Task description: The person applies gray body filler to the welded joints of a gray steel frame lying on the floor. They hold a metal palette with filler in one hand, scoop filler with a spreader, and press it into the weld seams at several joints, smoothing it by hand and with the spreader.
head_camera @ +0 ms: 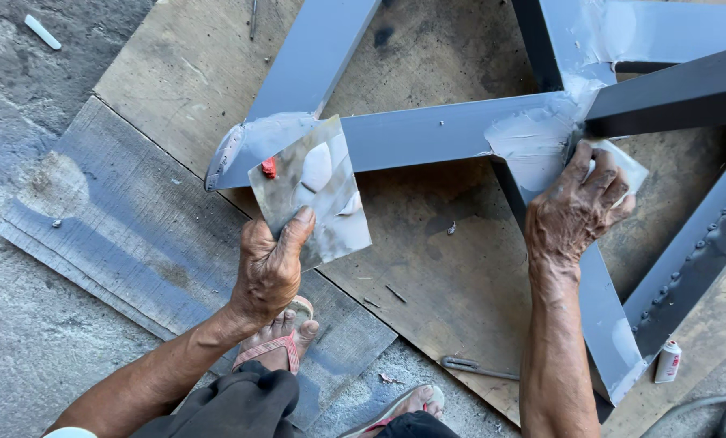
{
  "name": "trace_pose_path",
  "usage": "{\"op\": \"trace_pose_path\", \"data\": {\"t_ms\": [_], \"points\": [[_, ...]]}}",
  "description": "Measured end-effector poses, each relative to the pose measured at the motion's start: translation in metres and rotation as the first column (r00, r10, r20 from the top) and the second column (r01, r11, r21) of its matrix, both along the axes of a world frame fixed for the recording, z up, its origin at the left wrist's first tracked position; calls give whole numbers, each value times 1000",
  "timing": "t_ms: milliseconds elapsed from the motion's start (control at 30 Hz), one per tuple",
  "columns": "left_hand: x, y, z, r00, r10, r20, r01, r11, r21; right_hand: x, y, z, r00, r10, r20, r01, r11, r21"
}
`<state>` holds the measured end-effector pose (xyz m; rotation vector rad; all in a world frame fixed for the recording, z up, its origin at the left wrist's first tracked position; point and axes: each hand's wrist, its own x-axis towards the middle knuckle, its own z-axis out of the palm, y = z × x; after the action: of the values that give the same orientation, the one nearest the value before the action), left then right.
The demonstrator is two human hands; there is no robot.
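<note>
The left hand (270, 268) grips a square metal sheet (314, 195) by its lower edge, thumb on top and fingers closed beneath it. The sheet is tilted and carries dabs of pale putty (316, 166) and one small red smear (270, 168). It is held just over the end of a grey steel frame (412, 134), whose tip there is coated with the same pale filler.

The right hand (578, 207) is closed on a small pale scraper (627, 166) (only its corner shows past the knuckles) and presses it against the joint (533, 142) where several grey bars meet, a patch thickly smeared with whitish putty.

The frame lies on a sheet of worn plywood (428, 284) spread on the concrete floor (22, 341), with a grey plank (120, 235) tucked under the plywood's left edge. Near the plywood's lower right corner stands a small white tube with a red cap (668, 361), close beside a frame leg. A bent metal rod (472, 367) rests at the plywood's near edge. The person's feet in pink-strapped sandals (278, 345) sit at the bottom, between the forearms.
</note>
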<state>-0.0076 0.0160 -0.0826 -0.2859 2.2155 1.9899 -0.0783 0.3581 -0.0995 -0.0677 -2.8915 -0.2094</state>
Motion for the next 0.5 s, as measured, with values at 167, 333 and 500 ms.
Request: {"op": "trace_pose_path", "data": {"t_ms": [167, 333, 500], "points": [[-3, -7, -13, 1000, -10, 5, 10, 999, -46, -8, 9, -4, 994, 41, 97, -43, 999, 20], [2, -9, -17, 990, 0, 138, -5, 999, 39, 0, 17, -2, 977, 56, 204, -67, 997, 46], [14, -7, -16, 987, -36, 156, 31, 999, 36, 6, 21, 5, 970, 51, 239, -46, 999, -27]]}}
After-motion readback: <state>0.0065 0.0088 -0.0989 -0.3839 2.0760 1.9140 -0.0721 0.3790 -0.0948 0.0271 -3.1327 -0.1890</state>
